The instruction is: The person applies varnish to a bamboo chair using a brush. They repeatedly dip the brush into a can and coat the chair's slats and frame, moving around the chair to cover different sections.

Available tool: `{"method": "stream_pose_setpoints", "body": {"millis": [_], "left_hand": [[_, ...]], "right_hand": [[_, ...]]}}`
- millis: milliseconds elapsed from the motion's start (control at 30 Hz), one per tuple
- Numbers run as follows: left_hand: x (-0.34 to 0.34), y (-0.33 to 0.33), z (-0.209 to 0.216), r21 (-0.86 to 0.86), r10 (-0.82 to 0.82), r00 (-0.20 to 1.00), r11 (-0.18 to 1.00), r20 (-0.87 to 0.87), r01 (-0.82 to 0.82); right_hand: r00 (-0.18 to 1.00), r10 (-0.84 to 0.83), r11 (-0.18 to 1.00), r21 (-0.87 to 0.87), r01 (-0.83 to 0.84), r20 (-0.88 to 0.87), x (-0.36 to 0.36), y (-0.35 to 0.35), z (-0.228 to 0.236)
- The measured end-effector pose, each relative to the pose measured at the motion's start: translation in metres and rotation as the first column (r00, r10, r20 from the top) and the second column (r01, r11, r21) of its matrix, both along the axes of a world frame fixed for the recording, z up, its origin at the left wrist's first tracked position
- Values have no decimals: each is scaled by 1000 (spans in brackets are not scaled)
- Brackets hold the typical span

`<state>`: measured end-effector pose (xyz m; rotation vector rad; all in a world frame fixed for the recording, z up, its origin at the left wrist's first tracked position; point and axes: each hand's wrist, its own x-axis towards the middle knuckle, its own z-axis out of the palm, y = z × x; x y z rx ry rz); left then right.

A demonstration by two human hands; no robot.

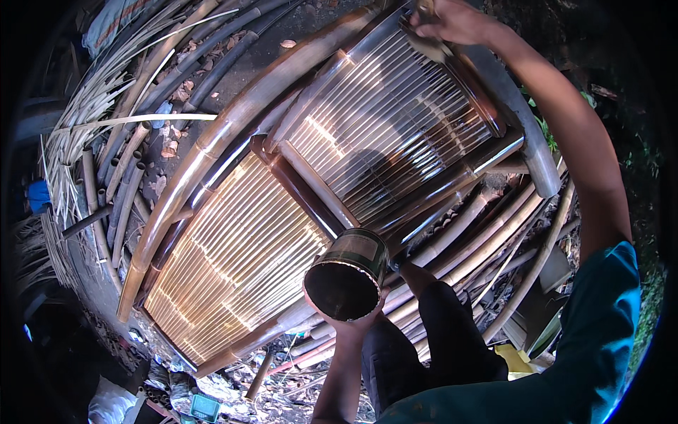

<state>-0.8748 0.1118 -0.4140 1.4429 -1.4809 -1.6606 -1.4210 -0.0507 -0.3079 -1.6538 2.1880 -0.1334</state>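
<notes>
My left hand (pixel 357 324) grips a round metal can (pixel 357 247) from below, its dark open mouth tilted toward me. What lies deep inside the can is too dark to make out. At the far upper right, my right hand (pixel 455 22) is closed around a paintbrush (pixel 428 46), whose pale bristles rest at the end of a slatted bamboo panel (pixel 385 106). The panel's slats and dark brown frame poles shine as if wet or varnished. A second slatted section (pixel 236 261), more golden in the sunlight, joins it at the lower left.
A thick curved bamboo pole (pixel 205 148) runs along the panel's left side. Thin split strips (pixel 85 120) and cut bamboo tubes (pixel 123 201) lie at the left. More poles (pixel 494 237) are stacked by my legs. A green plastic container (pixel 205 408) sits at the bottom.
</notes>
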Motion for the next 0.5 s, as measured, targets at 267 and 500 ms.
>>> {"method": "stream_pose_setpoints", "body": {"millis": [267,500], "left_hand": [[0,2,1,-52,-20,1000,998,-4,20],[2,1,4,-62,-32,998,998,-48,29]], "right_hand": [[974,13,942,330,64,-227,62,57,15],[912,-362,900,180,396,-194,156,154,-65]]}}
